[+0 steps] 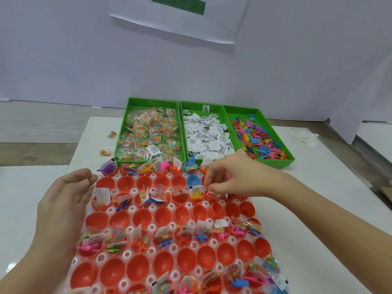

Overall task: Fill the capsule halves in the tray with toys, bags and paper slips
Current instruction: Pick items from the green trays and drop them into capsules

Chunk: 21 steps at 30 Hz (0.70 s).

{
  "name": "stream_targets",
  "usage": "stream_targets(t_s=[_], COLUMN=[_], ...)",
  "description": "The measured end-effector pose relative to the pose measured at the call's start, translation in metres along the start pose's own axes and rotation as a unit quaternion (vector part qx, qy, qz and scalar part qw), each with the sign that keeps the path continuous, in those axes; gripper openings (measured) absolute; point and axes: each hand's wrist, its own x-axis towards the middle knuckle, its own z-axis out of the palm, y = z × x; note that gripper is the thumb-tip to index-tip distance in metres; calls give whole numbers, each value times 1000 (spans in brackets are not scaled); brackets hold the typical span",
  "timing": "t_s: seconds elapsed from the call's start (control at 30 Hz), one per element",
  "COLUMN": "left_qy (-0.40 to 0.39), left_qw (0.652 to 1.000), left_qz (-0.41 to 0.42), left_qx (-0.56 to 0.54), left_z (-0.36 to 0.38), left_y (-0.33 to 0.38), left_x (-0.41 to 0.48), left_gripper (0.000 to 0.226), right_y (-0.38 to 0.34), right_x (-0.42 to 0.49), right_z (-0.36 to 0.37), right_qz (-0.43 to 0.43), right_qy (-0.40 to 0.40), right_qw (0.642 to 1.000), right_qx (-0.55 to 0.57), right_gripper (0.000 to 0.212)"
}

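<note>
Here's the right hand (229, 177), down over the tray (132, 209) at centre-right of the frame. Its fingertips (210, 187) are bunched narrow above a red half (212, 197) in the third row from the top. Something red sits under them, maybe a toy, but I can't tell whether it's pinched or lying free. The left hand (63, 198) hovers at the tray's left edge, fingers loose and spread, holding nothing.

This reads as the filling step, mid-row. In that row, the halves left of the fingertips already carry bags, slips and toys, while those to the right are hidden by the hand. Down the frame the rows alternate, stuffed then bare. The supplies sit just above the tray in three green bins: bags (148, 134) on the left, slips (207, 134) in the middle, toys (258, 136) on the right, all with plenty in them.

Next up, I'd say, is to settle the piece in its cup, lift clear, fetch another from the bins and shift one half along. That calls for a fine pinch and a light touch, because slips stand up out of the neighbouring halves and would knock over easily.
</note>
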Motion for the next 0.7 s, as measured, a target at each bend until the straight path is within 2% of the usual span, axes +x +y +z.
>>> stream_targets(t_s=[0.07, 0.13, 0.23, 0.27, 0.3, 0.33, 0.37, 0.43, 0.47, 0.7], left_qy=[-3, -7, -5, -6, -9, -11, -10, -2, 2, 4], left_qw=[1000, 1000, 1000, 1000, 1000, 1000, 1000, 1000, 1000, 1000], left_qz=[3, -2, -8, -6, -4, -2, -3, -10, -16, -23], left_qx=[-3, 0, -2, 4, 10, 13, 13, 16, 17, 15], left_z=[0, 0, -1, -1, -1, 0, 1, 2, 3, 1], left_y=[1, 1, -1, -1, -2, -1, -1, 0, 1, -1], left_x=[-1, -1, 1, 1, 1, 1, 2, 4, 5, 7], left_gripper=[24, 25, 25, 25, 25, 26, 27, 30, 31, 26], right_y=[3, 13, 57, 78, 100, 119, 134, 151, 154, 152], right_x=[-3, -7, -3, 1, 4, 8, 11, 16, 19, 32], right_z=[-5, -14, -28, -31, -33, -34, -33, -28, -27, -21], right_qz=[-3, -10, 26, 67, 125, 184, 229, 253, 244, 219], right_qy=[-3, 34, 233, 299, 323, 300, 239, 129, 114, 198], right_qw=[1000, 996, 954, 936, 930, 934, 943, 958, 962, 950], right_qx=[27, 88, 185, 171, 122, 63, 15, -32, -51, -105], right_gripper=[9, 17, 5, 11, 12, 17, 30, 48, 48, 15])
